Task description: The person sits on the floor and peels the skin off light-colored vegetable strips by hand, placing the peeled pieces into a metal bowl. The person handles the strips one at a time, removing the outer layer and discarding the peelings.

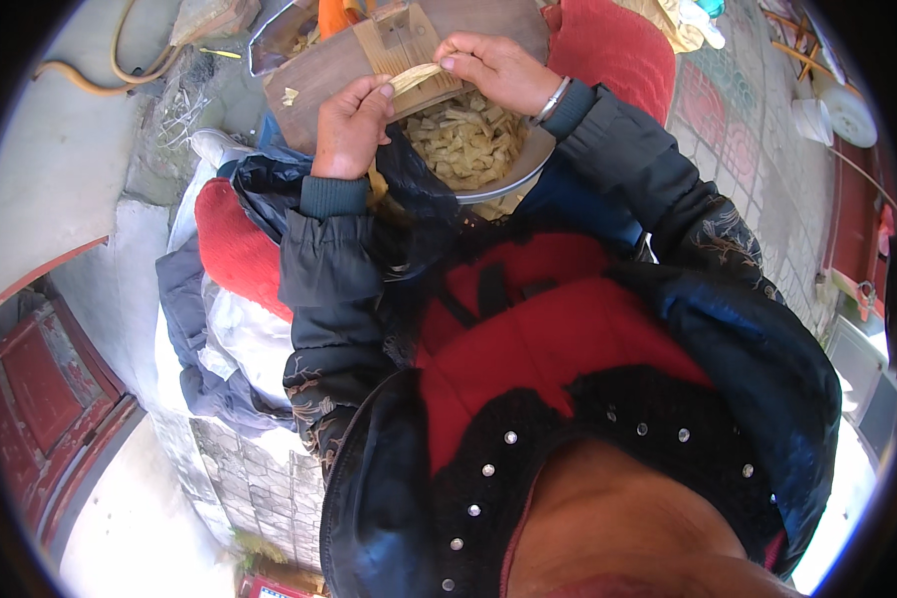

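Note:
A pale yellow, fibrous strip (416,78) is stretched between my two hands. My left hand (350,128) pinches its left end between thumb and fingers, and my right hand (499,73) grips the other end. Behind the strip is a wooden board (297,111), with a lighter grooved wooden block (398,43) on top. Just below the board's near edge sits a metal basin (510,187) heaped with short cut pieces (463,142) of similar colour. A black plastic bag (418,173) hangs over the basin's left side, close to my left wrist.
Red cloth-like covers lie at the right (613,56) and left (235,243). An orange object (334,16) stands behind the board. A tan hose (119,78) curls at the upper left. White plastic containers (813,121) stand at the far right on tiled paving.

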Demonstrator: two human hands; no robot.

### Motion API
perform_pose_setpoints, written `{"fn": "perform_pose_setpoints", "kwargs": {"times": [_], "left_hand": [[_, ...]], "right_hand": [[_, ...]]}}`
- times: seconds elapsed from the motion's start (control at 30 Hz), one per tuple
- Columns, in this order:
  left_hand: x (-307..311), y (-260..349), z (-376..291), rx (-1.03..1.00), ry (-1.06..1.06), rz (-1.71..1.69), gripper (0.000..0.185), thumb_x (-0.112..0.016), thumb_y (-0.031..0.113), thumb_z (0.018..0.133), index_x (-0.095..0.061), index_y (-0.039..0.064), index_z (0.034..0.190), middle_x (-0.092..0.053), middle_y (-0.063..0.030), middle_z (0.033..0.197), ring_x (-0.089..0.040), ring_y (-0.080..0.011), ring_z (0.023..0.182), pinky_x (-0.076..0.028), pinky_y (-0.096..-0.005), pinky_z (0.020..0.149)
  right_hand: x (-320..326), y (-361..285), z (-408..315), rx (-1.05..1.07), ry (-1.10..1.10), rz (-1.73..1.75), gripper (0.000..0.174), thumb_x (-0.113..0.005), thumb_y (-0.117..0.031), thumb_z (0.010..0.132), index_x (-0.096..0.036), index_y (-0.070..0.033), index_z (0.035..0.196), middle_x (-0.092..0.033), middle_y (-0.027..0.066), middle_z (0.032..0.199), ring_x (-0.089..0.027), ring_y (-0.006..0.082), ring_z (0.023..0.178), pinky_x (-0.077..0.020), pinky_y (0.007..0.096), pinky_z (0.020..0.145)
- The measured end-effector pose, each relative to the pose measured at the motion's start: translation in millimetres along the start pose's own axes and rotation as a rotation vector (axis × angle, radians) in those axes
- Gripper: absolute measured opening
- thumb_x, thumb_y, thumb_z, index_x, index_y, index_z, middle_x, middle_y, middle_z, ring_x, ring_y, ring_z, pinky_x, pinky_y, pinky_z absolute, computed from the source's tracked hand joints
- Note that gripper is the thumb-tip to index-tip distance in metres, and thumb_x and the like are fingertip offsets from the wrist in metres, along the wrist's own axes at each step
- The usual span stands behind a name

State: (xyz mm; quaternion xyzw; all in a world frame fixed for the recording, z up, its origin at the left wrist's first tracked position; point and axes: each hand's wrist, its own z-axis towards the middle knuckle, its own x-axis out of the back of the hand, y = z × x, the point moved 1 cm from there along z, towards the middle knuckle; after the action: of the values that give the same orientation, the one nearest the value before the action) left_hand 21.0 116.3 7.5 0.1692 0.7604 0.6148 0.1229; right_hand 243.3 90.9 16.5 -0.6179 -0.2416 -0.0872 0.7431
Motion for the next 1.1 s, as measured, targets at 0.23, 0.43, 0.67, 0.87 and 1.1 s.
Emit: {"fn": "perform_pose_setpoints", "kwargs": {"times": [0.23,0.43,0.67,0.87,1.1], "left_hand": [[1,-8,31,0.079,-0.010,-0.092,0.013,-0.060,0.012,0.092,-0.063,0.002,0.100,-0.057,0.0010,0.070,-0.046,-0.0050,0.056,-0.038,-0.0223,0.047],[4,-39,50,-0.146,0.069,0.269,0.013,-0.064,0.016,0.088,-0.063,0.003,0.092,-0.064,-0.0066,0.071,-0.060,-0.0165,0.061,-0.047,-0.0315,0.058],[9,-34,33,-0.183,0.315,0.876,0.017,-0.065,0.022,0.084,-0.062,0.007,0.090,-0.066,-0.0179,0.077,-0.065,-0.0351,0.072,-0.050,-0.0431,0.065],[-21,-21,-7,0.012,-0.011,-0.069,0.017,-0.054,0.019,0.096,-0.059,0.005,0.089,-0.056,-0.0027,0.066,-0.051,-0.0125,0.052,-0.043,-0.0247,0.048],[-42,-19,-55,0.316,-0.368,-0.396,0.034,-0.044,0.032,0.101,-0.061,0.004,0.095,-0.054,-0.0036,0.061,-0.050,-0.0139,0.050,-0.044,-0.0272,0.048]], "right_hand": [[-7,26,13,-0.018,0.114,-0.037,0.019,-0.055,-0.022,0.097,-0.062,-0.005,0.098,-0.059,0.0011,0.078,-0.053,0.0091,0.077,-0.0462,0.0261,0.072],[-24,38,16,-0.015,0.127,-0.082,0.014,-0.060,-0.018,0.092,-0.063,-0.004,0.094,-0.060,0.0063,0.080,-0.056,0.0154,0.075,-0.0471,0.0293,0.071],[-17,31,0,0.240,0.185,-0.544,0.013,-0.065,-0.017,0.085,-0.064,-0.009,0.096,-0.062,0.0087,0.091,-0.058,0.0293,0.084,-0.0461,0.0374,0.075],[-30,-33,-8,0.414,0.333,-0.560,0.019,-0.066,-0.024,0.085,-0.066,-0.013,0.101,-0.064,0.0019,0.089,-0.059,0.0246,0.088,-0.0440,0.0386,0.079],[-19,-28,-8,0.168,0.211,-0.318,0.023,-0.062,-0.032,0.090,-0.067,-0.010,0.086,-0.055,0.0132,0.062,-0.058,0.0293,0.059,-0.0460,0.0354,0.055]]}}
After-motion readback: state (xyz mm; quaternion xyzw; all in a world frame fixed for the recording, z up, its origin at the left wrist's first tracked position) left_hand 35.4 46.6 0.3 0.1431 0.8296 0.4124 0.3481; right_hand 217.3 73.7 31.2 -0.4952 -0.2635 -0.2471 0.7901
